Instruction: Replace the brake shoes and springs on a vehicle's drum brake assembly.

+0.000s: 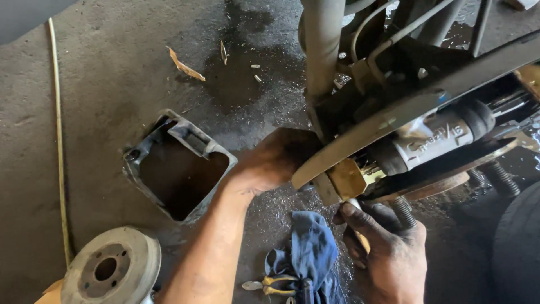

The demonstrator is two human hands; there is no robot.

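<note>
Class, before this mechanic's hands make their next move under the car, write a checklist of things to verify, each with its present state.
1. Right hand gripping the tool handle: ok.
2. Left hand bracing behind the curved metal plate: ok, fingers hidden.
3. Tool seated on brass-coloured fitting: cannot tell.
4. Blue rag within reach: ok.
5. Pliers on floor nearby: ok.
6. Brake drum clear of the hands: ok.
</note>
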